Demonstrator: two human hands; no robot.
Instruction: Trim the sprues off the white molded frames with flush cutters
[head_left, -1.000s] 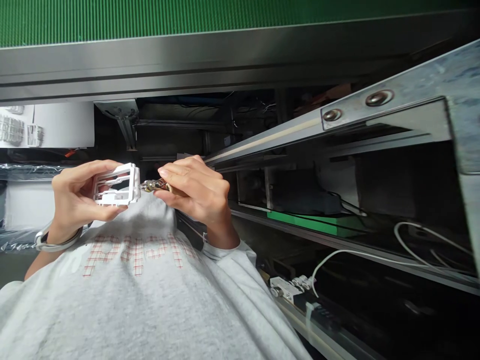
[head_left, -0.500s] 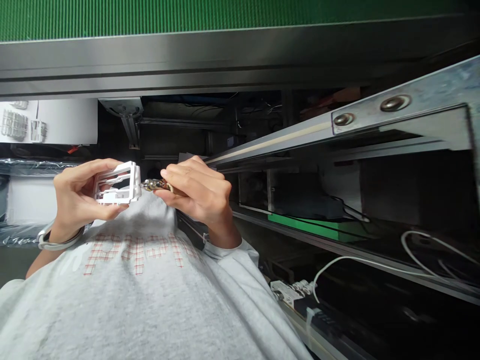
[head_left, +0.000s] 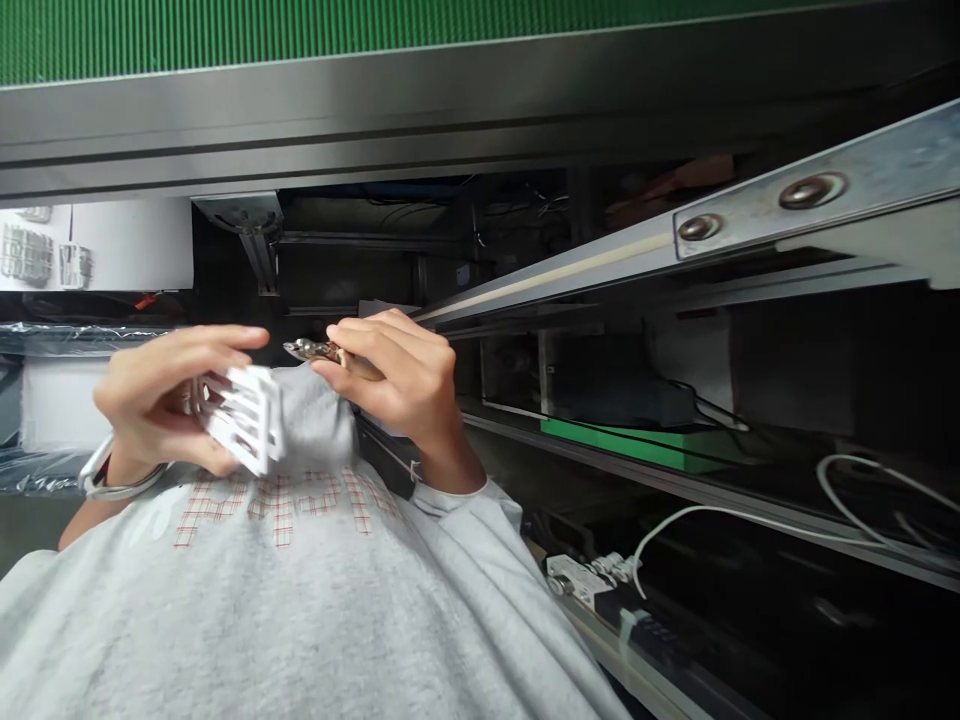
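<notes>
My left hand [head_left: 169, 400] holds a white plastic frame [head_left: 244, 415] with bars across it, its fingers bent around the near side. The frame is tilted and smeared by motion. In my right hand [head_left: 397, 375] is a pair of small metal nippers [head_left: 311, 349], gripped by the handles. Their pointed tip faces left and stands apart from the frame, a little above and to its right. Most of the handles are hidden in my palm. Both hands are in front of my grey shirt.
A green ribbed mat [head_left: 375, 30] lies on the bench with a metal edge [head_left: 337, 110]. At left, several white plastic parts [head_left: 28, 250] rest on a white surface [head_left: 142, 245]. Metal rails [head_left: 570, 272] and a green box [head_left: 645, 442] are at right, with a white cable [head_left: 712, 510].
The nippers have come away from the frame's right edge. My left hand has turned the frame, which is now tilted and lower, and the upper fingers have extended.
</notes>
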